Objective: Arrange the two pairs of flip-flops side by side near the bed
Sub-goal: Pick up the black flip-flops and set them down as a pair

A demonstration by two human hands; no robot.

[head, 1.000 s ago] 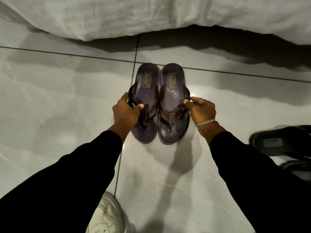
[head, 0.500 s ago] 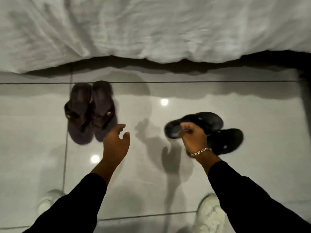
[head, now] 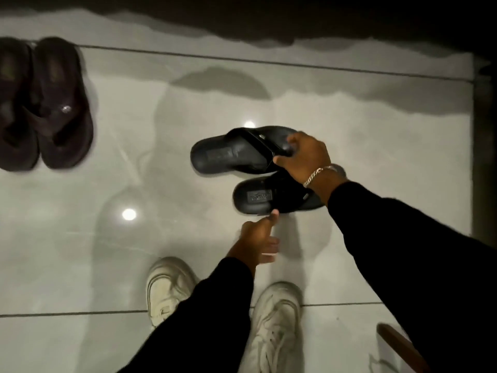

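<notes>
The brown pair of flip-flops stands side by side on the tiled floor at the far left, toes towards me. Right of centre lie two black flip-flops, pointing sideways with their heels to the left. My right hand grips the strap of the farther black flip-flop. The nearer black flip-flop lies flat just below it. My left hand is below that one, fingers apart, its thumb tip touching the sole's near edge.
My two white sneakers stand on the glossy grey tiles at the bottom centre. The bed's dark shadow runs along the top. A dark vertical edge borders the right side. A brown wooden piece shows at bottom right.
My hands left the brown pair, which now stands at the left. My right hand took hold of a black flip-flop, and my left hand moved right to the nearer black one.
</notes>
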